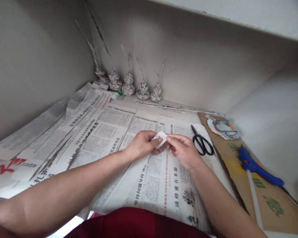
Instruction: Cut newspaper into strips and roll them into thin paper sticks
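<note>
My left hand (146, 142) pinches a small piece of white paper (160, 137) between thumb and fingers. From the other side, my right hand (181, 147) grips the paper's right corner with thumb and forefinger, its other fingers curled below. Both hands are held over printed newspaper sheets (114, 129) spread on the table. Black-handled scissors (203, 144) lie just beyond my right hand, their blades pointing away from me.
Several woven paper gourds (128, 85) with thin upright stems line the back wall. Thin paper sticks (161, 106) lie before them. At right, a cardboard sheet (275, 216) carries a blue glue gun (257, 168) and coiled wire (225, 128). A shelf (250, 15) hangs overhead.
</note>
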The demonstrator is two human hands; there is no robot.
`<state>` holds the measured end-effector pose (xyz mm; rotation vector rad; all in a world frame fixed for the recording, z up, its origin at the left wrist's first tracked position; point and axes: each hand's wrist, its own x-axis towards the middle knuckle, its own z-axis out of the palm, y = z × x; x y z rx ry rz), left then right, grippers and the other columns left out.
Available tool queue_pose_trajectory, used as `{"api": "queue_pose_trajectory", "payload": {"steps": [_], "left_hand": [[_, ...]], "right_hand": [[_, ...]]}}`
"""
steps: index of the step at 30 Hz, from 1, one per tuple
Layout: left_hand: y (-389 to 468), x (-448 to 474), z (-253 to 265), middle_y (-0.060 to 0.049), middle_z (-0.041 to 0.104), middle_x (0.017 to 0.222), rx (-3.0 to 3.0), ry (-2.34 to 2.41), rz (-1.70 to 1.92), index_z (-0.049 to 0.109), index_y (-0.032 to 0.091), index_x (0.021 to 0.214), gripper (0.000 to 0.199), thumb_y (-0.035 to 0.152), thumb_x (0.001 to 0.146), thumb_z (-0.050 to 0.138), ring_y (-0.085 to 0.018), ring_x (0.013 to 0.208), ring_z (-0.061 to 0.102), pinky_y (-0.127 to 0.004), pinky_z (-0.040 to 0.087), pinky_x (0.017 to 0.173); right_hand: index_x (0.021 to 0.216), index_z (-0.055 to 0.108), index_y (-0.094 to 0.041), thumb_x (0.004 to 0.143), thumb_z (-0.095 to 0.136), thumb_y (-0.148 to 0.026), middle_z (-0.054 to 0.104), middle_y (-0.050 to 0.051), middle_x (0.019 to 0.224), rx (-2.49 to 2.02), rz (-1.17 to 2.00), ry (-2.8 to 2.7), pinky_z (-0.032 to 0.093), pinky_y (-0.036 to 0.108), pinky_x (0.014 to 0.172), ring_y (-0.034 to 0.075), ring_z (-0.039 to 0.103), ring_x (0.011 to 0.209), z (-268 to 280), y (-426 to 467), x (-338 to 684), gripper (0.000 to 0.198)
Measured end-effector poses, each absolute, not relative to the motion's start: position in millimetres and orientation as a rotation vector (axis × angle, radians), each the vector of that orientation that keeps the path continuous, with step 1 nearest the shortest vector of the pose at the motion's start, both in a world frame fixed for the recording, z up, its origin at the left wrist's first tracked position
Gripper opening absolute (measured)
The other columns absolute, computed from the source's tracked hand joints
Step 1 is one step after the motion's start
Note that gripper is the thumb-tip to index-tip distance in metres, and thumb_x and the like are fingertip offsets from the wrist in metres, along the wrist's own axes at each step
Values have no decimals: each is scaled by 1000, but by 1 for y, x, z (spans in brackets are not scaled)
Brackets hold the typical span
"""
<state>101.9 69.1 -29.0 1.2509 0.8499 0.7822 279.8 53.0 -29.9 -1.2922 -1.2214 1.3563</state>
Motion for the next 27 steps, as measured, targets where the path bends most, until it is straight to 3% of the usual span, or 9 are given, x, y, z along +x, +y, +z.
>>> {"api": "queue_pose_trajectory", "payload": {"steps": [22, 25, 27], "left_hand": [[66, 103, -34, -8, 70, 79, 1321, 900, 778, 65, 14, 86, 25, 39, 83, 61, -18, 73, 69, -32, 58, 67], [66, 103, -32, -7, 70, 76, 1298, 909, 760, 64, 13, 85, 24, 37, 83, 61, -18, 71, 69, -32, 59, 67], [66, 104, -31, -8, 70, 76, 1263, 931, 756, 64, 13, 86, 21, 33, 83, 62, -18, 70, 69, -33, 59, 68]], "right_hand": [[73, 70, -17, 68, 78, -39, 54, -4, 52, -1271, 1285, -1085, 28, 22, 40, 6, 41, 42, -34, 53, 268, 24], [70, 69, -17, 72, 75, -43, 53, -3, 51, -1299, 1270, -1107, 25, 21, 39, 6, 41, 42, -35, 53, 271, 26], [79, 72, -18, 76, 70, -47, 55, -2, 58, -1309, 1279, -1121, 26, 21, 39, 6, 43, 45, -34, 53, 275, 29]]}}
